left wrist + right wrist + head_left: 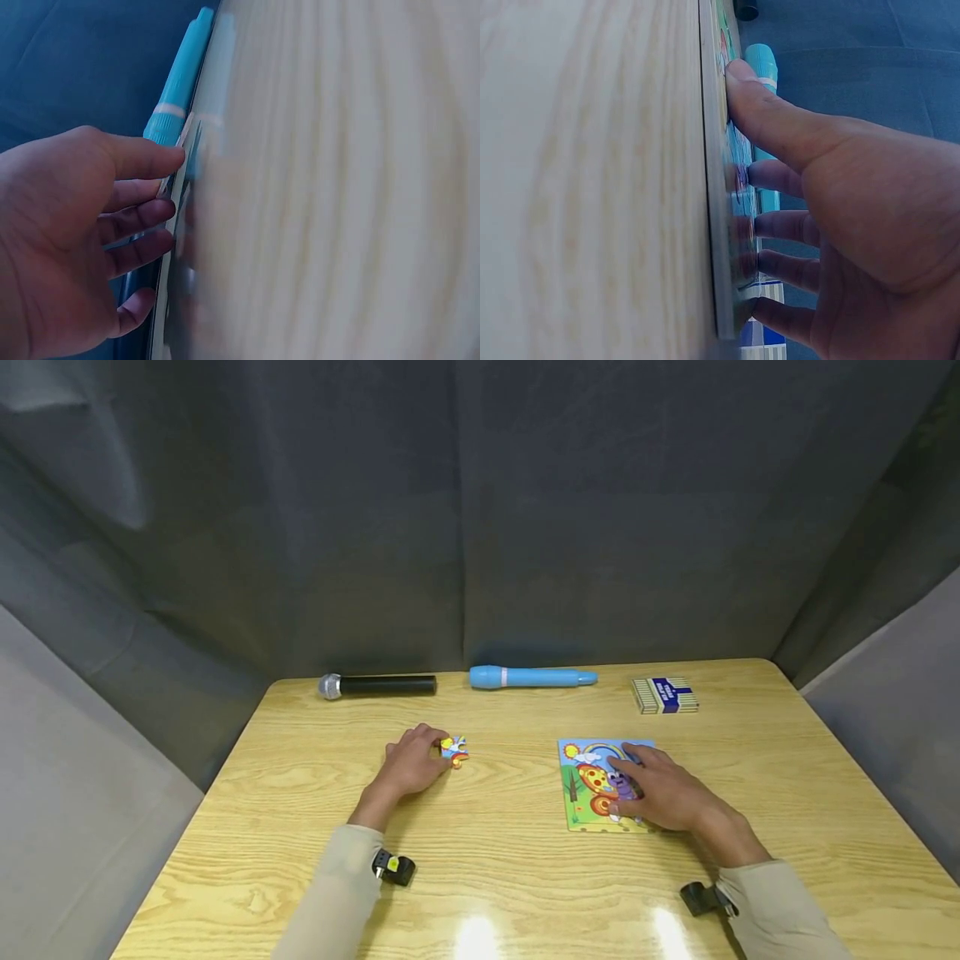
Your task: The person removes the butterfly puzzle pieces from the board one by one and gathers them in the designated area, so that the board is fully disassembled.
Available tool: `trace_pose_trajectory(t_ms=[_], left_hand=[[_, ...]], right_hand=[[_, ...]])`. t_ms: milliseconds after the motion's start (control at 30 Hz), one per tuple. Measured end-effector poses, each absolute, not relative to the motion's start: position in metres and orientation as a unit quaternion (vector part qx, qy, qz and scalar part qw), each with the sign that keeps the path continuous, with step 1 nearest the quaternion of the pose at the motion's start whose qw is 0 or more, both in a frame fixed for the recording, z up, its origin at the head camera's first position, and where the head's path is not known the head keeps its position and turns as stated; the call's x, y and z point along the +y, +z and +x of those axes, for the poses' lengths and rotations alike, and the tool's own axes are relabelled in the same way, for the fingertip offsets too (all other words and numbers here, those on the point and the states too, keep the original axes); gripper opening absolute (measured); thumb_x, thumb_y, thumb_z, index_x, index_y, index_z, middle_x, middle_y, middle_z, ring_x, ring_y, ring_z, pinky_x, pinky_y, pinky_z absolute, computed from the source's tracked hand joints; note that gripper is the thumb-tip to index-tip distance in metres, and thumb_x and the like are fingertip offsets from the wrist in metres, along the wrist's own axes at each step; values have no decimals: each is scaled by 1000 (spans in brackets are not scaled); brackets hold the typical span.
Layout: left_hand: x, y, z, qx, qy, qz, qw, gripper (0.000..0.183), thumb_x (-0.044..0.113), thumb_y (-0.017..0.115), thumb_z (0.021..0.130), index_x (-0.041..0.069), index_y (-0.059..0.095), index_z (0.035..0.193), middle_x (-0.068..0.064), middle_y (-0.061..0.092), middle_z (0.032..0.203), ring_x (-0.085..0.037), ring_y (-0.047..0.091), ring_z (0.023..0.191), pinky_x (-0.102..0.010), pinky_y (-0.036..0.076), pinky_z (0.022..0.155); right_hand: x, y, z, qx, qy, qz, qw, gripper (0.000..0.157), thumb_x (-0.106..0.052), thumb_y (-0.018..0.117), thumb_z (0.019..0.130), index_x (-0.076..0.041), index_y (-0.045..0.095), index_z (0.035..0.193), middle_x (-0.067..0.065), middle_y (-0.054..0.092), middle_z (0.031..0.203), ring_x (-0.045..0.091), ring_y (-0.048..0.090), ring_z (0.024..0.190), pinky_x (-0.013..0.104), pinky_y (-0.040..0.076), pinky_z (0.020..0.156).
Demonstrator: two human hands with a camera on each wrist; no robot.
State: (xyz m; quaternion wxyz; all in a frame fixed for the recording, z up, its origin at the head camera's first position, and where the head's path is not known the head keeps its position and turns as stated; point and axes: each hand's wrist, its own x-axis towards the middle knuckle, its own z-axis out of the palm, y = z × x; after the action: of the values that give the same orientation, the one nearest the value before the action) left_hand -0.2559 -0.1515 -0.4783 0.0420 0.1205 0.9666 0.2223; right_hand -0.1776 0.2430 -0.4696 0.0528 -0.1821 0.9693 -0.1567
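Note:
My left hand [412,764] is low over the table, thumb and index finger pinching the left side of a small jigsaw piece [454,750] in yellow, red, blue and white. In the left wrist view its thin edge shows by the fingertips. My right hand [663,789] rests spread fingertips on a square jigsaw puzzle [583,814], which lies flat and shows a purple butterfly, a sun and a rainbow. The right part of the picture is hidden under that hand. In the right wrist view the thumb and fingers touch the puzzle's top face [739,176].
Along the table's back edge lie a black microphone [386,686] with a silver head and a light blue wand-shaped object [536,677] with a white band. A striped cream pack [665,695] with a blue label lies behind the puzzle. Dark curtain hangs behind the wooden table [510,877].

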Motion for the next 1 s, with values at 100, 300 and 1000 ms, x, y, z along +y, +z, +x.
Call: trace_pose_trajectory(t_ms=[100, 300, 1000], left_hand=[[-162, -479, -256, 970, 209, 117, 43, 45, 32, 67, 90, 20, 58, 132, 1, 58, 121, -23, 50, 115, -50, 32, 88], [-176, -477, -255, 970, 203, 119, 52, 46, 30, 67, 90, 22, 57, 134, -2, 54, 125, -24, 44, 114, -48, 28, 84], [-179, -478, -256, 969, 206, 118, 67, 42, 22, 62, 93, 18, 57, 134, -4, 50, 136, -27, 41, 126, -52, 28, 88]], right_hand=[[243, -470, -177, 969, -159, -183, 52, 77, -49, 70, 83, -8, 45, 144, 25, 34, 151, 49, 30, 138, 64, 32, 104], [244, -470, -177, 969, -153, -185, 51, 77, -49, 69, 84, -8, 45, 144, 25, 33, 151, 49, 29, 138, 64, 32, 104], [243, -470, -176, 970, -153, -180, 65, 75, -48, 65, 87, -8, 42, 146, 25, 30, 154, 49, 26, 140, 64, 30, 106]])
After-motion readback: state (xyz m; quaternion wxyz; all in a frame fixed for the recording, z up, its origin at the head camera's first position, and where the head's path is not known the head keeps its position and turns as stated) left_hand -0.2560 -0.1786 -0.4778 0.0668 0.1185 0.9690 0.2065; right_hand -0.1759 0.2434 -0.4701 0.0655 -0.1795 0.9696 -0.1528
